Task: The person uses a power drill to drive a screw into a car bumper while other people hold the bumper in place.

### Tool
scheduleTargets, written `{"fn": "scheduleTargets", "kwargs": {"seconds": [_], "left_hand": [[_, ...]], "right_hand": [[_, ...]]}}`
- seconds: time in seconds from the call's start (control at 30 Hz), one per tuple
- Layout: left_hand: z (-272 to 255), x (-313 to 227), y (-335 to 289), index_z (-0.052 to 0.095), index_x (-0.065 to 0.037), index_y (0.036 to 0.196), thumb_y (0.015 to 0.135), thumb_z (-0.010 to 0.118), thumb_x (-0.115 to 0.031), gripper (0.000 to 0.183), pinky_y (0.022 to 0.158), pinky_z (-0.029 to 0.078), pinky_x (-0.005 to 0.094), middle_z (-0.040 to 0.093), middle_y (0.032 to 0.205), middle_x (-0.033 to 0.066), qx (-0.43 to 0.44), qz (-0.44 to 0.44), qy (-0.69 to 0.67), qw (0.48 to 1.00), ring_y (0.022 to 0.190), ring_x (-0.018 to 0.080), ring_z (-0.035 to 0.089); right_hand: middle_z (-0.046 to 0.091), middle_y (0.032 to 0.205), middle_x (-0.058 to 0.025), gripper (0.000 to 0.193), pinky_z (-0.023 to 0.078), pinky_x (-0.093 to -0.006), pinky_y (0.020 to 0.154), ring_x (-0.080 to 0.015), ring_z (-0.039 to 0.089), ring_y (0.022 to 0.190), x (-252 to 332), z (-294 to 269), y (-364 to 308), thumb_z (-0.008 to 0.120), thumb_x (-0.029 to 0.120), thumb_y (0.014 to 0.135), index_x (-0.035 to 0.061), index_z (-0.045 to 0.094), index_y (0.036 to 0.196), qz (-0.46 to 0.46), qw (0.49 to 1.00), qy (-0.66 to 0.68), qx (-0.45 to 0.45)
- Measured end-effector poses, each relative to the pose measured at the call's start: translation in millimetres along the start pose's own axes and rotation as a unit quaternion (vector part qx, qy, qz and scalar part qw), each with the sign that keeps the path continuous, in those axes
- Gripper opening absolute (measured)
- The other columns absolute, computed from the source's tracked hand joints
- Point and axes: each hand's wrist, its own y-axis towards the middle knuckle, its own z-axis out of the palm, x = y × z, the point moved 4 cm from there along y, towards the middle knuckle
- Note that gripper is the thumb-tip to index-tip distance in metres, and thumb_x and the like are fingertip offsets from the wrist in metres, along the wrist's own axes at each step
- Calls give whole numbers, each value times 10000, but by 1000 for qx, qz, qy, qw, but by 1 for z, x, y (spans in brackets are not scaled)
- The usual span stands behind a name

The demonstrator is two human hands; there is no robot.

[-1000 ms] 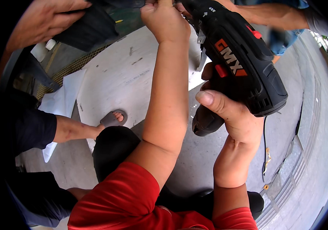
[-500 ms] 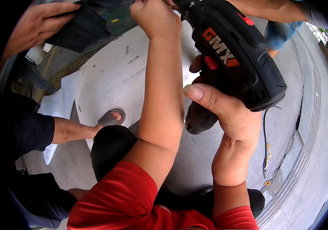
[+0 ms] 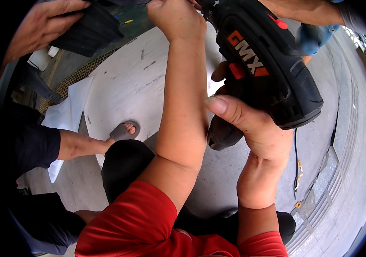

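A black cordless drill (image 3: 273, 60) with red accents is held up at the upper right. My right hand (image 3: 258, 124) is wrapped round its handle, thumb towards the left and a finger beside the red trigger. The front end of the drill points to the top edge, where its tip is cut off. My left hand (image 3: 177, 19) is raised at the top centre, next to the drill's front, with its fingers curled. What those fingers hold is hidden at the picture's edge.
At the upper left, another person's hand (image 3: 48, 25) rests by a black ribbed part (image 3: 91, 34). A third forearm (image 3: 307, 10) reaches in at upper right. Below lie a large pale sheet (image 3: 123, 85) and a sandalled foot (image 3: 125, 130). A black cable (image 3: 295, 167) lies on the floor.
The drill and my right hand have shifted slightly right and down. My left hand has moved a little to the right. Both keep the same grip.
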Motion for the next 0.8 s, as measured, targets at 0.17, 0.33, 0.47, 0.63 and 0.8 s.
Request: {"fn": "scheduleTargets", "kwargs": {"seconds": [0.17, 0.33, 0.47, 0.63, 0.8], "left_hand": [[-1, -6, 3, 619, 56, 1050, 1050, 549, -217, 282, 740, 516, 296, 671, 958, 92, 0, 6, -1, 1000, 813, 164, 638], [2, 1, 1, 619, 57, 1054, 1050, 550, -216, 282, 741, 516, 297, 671, 960, 93, -4, 2, -6, 1000, 815, 165, 637], [5, -6, 3, 618, 59, 1057, 1049, 551, -215, 281, 742, 515, 297, 670, 962, 94, -2, 6, -4, 1000, 816, 166, 636], [0, -2, 3, 617, 60, 1061, 1048, 553, -213, 281, 743, 515, 297, 670, 965, 95, -6, 3, -2, 1000, 818, 167, 635], [4, -6, 4, 617, 61, 1065, 1048, 554, -212, 281, 744, 514, 298, 669, 967, 96, -4, 7, -6, 1000, 820, 168, 634]], "right_hand": [[676, 1093, -45, 651, 539, -275, 741, -133, 623, 913, 0, 10, -6, 894, 25, 688, 0, 635, 1285, 119, 992, 44, -3], [678, 1080, -52, 636, 537, -272, 737, -138, 620, 912, 0, 3, -5, 888, 3, 690, 0, 639, 1276, 22, 1000, 2, -14], [690, 1015, -94, 771, 555, -287, 758, -171, 656, 865, 2, 1, 0, 925, 20, 615, 19, 600, 1315, 16, 999, 0, -38], [676, 1070, -46, 627, 536, -270, 743, -133, 618, 910, -1, 6, -7, 889, -1, 688, -16, 639, 1263, 80, 994, 68, -24], [674, 1045, -48, 622, 536, -272, 740, -138, 622, 888, -1, 6, -4, 897, 11, 680, -23, 645, 1247, 76, 996, 44, -25]]}}
